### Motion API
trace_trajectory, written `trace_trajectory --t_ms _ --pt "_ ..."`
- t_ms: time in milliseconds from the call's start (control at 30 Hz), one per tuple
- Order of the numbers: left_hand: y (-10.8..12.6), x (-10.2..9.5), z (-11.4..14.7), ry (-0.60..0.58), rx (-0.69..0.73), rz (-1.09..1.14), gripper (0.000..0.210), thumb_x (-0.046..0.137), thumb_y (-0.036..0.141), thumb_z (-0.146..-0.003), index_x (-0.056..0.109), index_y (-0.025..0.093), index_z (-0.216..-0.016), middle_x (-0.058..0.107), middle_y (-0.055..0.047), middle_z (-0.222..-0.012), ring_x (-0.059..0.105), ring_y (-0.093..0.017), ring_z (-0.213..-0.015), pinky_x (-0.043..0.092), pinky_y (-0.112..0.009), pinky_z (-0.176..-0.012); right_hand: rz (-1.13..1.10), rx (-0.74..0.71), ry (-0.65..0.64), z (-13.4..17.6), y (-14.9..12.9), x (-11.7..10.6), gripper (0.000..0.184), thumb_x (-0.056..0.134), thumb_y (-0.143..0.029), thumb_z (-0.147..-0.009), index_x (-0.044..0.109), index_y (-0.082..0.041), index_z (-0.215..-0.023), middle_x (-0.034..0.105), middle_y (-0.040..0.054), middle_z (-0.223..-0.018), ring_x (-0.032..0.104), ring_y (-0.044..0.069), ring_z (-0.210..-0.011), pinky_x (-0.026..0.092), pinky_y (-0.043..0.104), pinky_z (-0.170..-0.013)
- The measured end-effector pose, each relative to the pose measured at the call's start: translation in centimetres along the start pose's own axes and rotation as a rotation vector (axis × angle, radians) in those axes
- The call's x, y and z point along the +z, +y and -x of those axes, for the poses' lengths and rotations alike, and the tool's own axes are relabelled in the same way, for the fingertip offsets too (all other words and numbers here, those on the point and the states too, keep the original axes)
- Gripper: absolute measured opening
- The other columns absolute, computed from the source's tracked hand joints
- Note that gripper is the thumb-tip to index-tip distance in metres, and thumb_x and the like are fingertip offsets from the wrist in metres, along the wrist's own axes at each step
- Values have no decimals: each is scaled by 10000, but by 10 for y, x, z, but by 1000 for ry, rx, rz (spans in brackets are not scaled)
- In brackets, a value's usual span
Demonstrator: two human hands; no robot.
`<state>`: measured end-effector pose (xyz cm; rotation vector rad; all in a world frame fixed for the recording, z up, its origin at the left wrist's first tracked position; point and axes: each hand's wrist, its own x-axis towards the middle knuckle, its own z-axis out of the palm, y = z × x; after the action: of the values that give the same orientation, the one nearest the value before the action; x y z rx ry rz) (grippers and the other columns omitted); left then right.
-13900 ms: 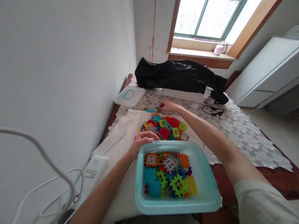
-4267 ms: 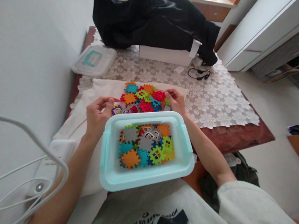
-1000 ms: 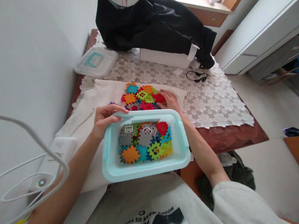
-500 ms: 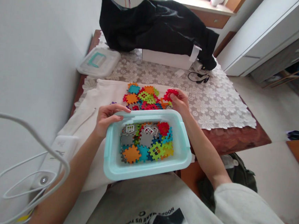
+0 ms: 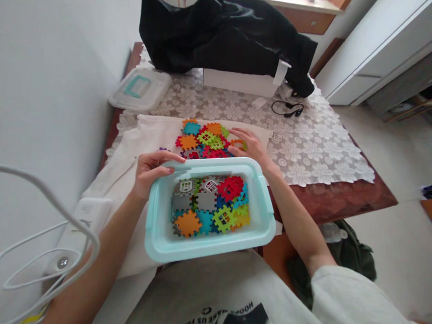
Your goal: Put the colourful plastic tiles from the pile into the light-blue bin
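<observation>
My left hand (image 5: 154, 171) grips the far left corner of a light-blue plastic tub (image 5: 209, 250), thumb and fingers over its rim. Inside the tub lie several toothed plastic building tiles: an orange tile (image 5: 187, 223), a grey tile (image 5: 207, 201), a lime window tile (image 5: 224, 218) and red tiles (image 5: 231, 188). Beyond the far rim, a pile of similar tiles (image 5: 206, 139) rests on a white cloth (image 5: 153, 128). At the pile's right side, my right hand (image 5: 247, 145) has its fingers apart, close to an orange tile, and holds nothing. The tub hides the pile's near part.
A clear lid (image 5: 141, 90) with a teal handle lies at the table's back left. Black fabric (image 5: 225, 38) covers a white box (image 5: 240, 83) at the back. A black headset (image 5: 287, 109) sits on the lace tablecloth (image 5: 307, 144). A white cable (image 5: 49, 194) loops at left.
The red tile that my right hand held is now in the tub, on its right side by another red one. My right hand is now empty, fingers spread at the pile.
</observation>
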<state>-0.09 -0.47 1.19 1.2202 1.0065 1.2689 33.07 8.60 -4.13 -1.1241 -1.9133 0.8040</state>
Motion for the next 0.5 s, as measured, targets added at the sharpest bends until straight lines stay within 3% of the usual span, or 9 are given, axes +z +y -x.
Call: trace_trajectory --t_ms 100,167,267,400,500 --pt "-1 -2 1 2 21 -21 237 831 253 -630 949 216 -833 859 -79 -768 684 -163 -564 428 -208 -474 195 -35 -138 0 9 5 508 797 -628 -1005 856 -266 -1356 764 141 -1547 656 387 -1510 412 607 -1355" --pt "-2 -3 1 -7 19 -18 243 833 248 -639 952 217 -849 858 -74 -766 681 -154 -563 430 -201 -480 215 -59 -174 0 11 9 341 724 -525 -1067 891 -248 -1175 846 123 -1363 750 337 -1351 408 578 -1348" --pt "-4 -4 1 -22 9 -3 249 839 239 -646 953 213 -866 852 -71 -752 661 -145 -536 408 -199 -464 219 -49 -150 0 9 11 270 705 -437 -1069 872 -251 -968 874 93 -1204 782 293 -1210 340 586 -1381" --pt "-5 -5 1 -25 7 -4 255 843 236 -645 952 208 -874 842 -68 -733 637 -142 -518 392 -206 -457 254 -42 -173 2 4 9 162 734 -389 -1037 854 -281 -1054 804 91 -1448 655 328 -1482 116 684 -1440" --pt "-5 -5 1 -20 1 -12 259 839 239 -644 949 201 -874 844 -73 -743 638 -149 -521 392 -213 -457 250 -57 -214 3 4 8 141 748 -343 -1002 821 -286 -1109 758 92 -1534 592 323 -1561 100 672 -1448"
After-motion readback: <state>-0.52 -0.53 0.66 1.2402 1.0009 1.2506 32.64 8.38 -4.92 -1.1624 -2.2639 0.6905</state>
